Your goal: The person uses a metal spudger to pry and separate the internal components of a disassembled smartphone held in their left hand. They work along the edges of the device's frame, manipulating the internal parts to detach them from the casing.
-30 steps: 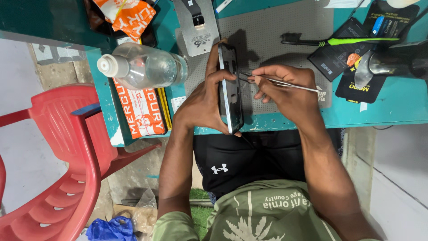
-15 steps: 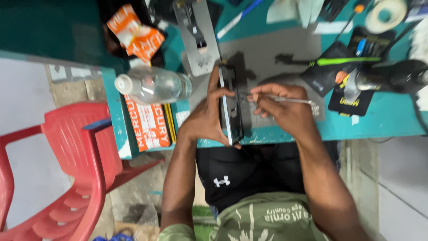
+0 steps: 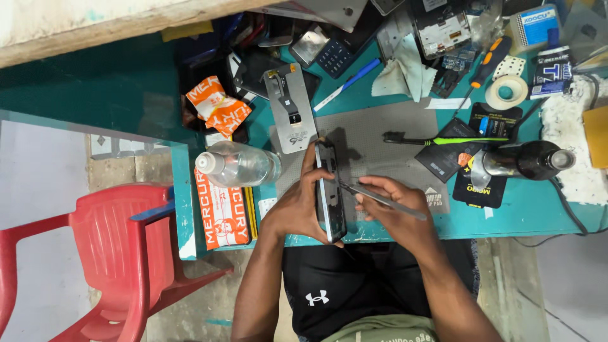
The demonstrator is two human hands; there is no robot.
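Observation:
My left hand (image 3: 297, 209) grips a dark mobile phone (image 3: 330, 191), held on edge over the front of the teal workbench. My right hand (image 3: 394, 212) pinches metal tweezers (image 3: 380, 197) whose tips touch the phone's side near its middle. Both hands hover above a grey work mat (image 3: 380, 136) on the bench.
A clear plastic bottle (image 3: 237, 166) lies left of the phone, beside an orange-and-white box (image 3: 221, 212). A brush with a green handle (image 3: 443, 140), a hot-air tool (image 3: 525, 160), a tape roll (image 3: 506, 90), a screwdriver (image 3: 487, 63) and phone parts crowd the bench. A red plastic chair (image 3: 114, 247) stands at left.
The view has tilted up, showing more of the bench's far side. Both hands keep the phone and tweezers in much the same grip.

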